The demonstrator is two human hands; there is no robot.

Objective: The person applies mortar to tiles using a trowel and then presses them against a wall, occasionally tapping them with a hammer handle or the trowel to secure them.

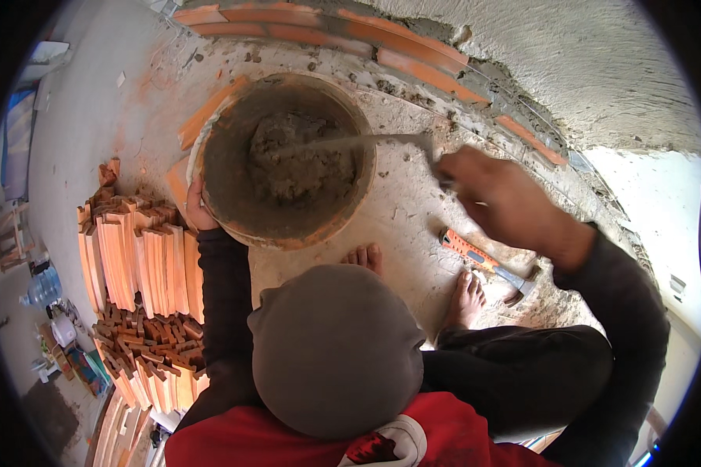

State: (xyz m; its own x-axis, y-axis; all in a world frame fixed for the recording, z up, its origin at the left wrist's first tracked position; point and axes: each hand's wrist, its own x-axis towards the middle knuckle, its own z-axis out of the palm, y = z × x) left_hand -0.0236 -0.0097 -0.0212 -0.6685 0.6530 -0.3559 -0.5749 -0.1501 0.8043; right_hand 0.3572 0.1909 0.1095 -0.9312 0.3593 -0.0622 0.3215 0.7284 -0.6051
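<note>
Right grip [502,196] holds trowel [366,141], blade leftward across bucket [230,148]

Wide fisheye, from overhead, facing down

Dusty floor [409,194], rough pale wall [600,74]

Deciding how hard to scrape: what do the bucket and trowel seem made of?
Bucket: probably plastic, matte; thick rounded rim, though the grime coating it leaves that open. Trowel: likely metal, greyish; thin, straight blade, but blur leaves its finish unclear.
</note>
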